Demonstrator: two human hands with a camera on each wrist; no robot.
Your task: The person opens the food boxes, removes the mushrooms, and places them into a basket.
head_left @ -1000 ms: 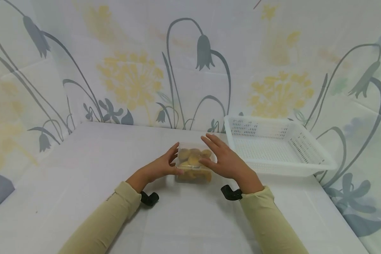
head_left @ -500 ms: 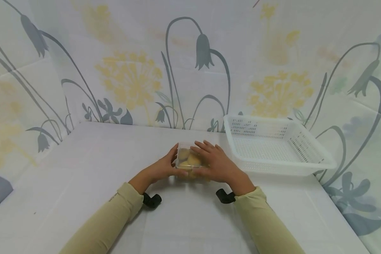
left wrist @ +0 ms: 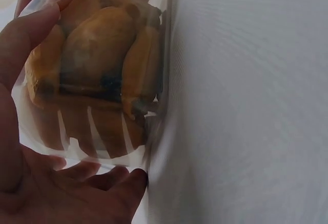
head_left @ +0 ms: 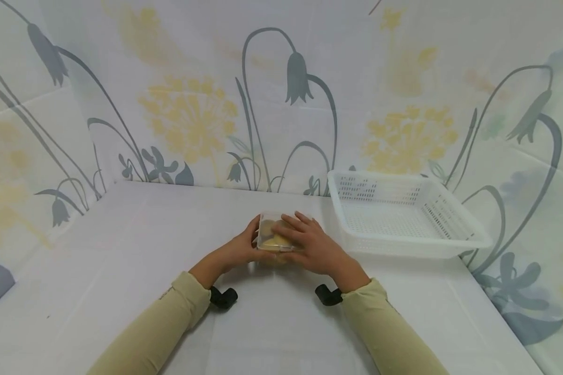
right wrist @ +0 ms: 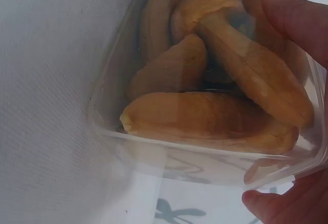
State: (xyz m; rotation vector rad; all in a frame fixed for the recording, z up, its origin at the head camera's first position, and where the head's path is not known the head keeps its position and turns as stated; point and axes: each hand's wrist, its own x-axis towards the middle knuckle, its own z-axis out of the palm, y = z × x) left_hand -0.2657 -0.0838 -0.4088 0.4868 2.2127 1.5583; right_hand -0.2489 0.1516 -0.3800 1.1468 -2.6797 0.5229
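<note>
Clear box [head_left: 266, 248] of yellow-brown pieces [right wrist: 205, 116] is gripped by the left hand [head_left: 236, 251] at 9 o'clock and the spread-fingered right hand [head_left: 316, 250] at 3 o'clock, presumably for steadiness.

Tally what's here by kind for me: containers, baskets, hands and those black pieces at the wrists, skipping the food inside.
Clear container: 1
White basket: 1
Hands: 2, left hand and right hand
Black wrist pieces: 2
Total: 6
</note>
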